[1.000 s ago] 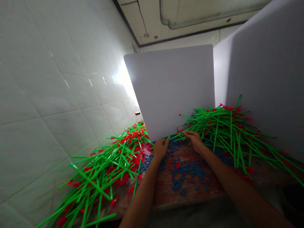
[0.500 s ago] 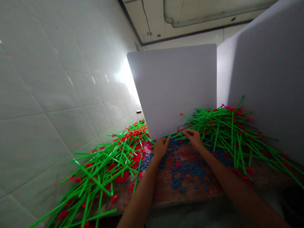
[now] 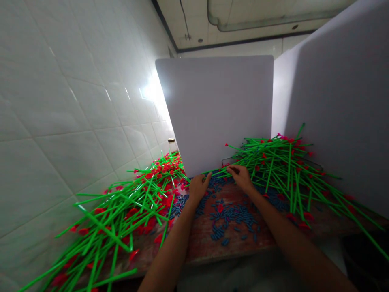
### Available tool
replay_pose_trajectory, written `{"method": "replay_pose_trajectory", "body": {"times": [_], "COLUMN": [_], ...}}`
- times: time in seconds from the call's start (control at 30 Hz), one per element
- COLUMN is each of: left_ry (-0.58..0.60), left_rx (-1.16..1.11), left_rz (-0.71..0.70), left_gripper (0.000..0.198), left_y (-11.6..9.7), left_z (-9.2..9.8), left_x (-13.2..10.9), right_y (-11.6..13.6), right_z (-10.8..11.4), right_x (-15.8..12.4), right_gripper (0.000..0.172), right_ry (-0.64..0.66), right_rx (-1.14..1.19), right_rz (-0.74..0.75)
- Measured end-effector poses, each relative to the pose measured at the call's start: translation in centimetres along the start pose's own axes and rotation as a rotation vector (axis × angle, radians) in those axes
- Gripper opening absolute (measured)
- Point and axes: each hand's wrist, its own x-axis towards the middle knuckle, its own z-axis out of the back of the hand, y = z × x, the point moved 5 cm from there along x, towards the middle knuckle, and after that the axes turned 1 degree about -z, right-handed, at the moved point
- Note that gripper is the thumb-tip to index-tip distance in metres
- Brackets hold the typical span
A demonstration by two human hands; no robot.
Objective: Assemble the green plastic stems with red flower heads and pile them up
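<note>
A long green rod [image 3: 220, 171] lies across your two hands, its long axis running nearly level from the right-hand pile toward the base of the white panel. Your right hand [image 3: 241, 177] is the nearer one: its fingers [image 3: 232, 169] are curled down onto the rod, though you cannot tell from this view whether they are clamped on it or only resting there. The rod's near end points toward your left hand [image 3: 198, 189], which sits just beside it. Those fingers [image 3: 204, 181] are held close together and angled up toward the panel, and you cannot tell whether they hold anything.

Small blue pellets [image 3: 234, 217] are scattered beneath and between your hands on the stained wooden worktop [image 3: 200, 245]. To your right, a heap of red-tipped green rods [image 3: 288, 172] partly covers a wire rack [image 3: 226, 160]. A second heap [image 3: 130, 207] fills the worktop to your left, against the white tiled wall [image 3: 60, 121]. A white panel [image 3: 219, 109] stands directly ahead, and another [image 3: 334, 109] runs along your right. A small jar [image 3: 172, 145] sits in the far corner, behind the left heap.
</note>
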Motion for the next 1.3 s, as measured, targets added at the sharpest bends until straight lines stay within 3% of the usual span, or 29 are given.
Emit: {"method": "replay_pose_trajectory", "body": {"times": [0.27, 0.6, 1.3], "left_ry": [-0.001, -0.005, -0.003], "left_rx": [0.017, -0.046, -0.054], "left_rz": [0.000, -0.034, -0.058], "left_gripper": [0.057, 0.056, 0.058], "left_y": [0.0, -0.4, -0.2], "left_z": [0.2, 0.3, -0.2], "left_x": [0.1, 0.4, 0.4], "right_y": [-0.6, -2.7, -2.9], "right_z": [-0.2, 0.0, -0.3], "right_x": [0.2, 0.1, 0.1], "right_gripper": [0.022, 0.034, 0.036], "right_ry": [0.042, -0.045, -0.023], "right_rx": [0.100, 0.470, 0.466], "right_rz": [-0.079, -0.419, -0.400]}}
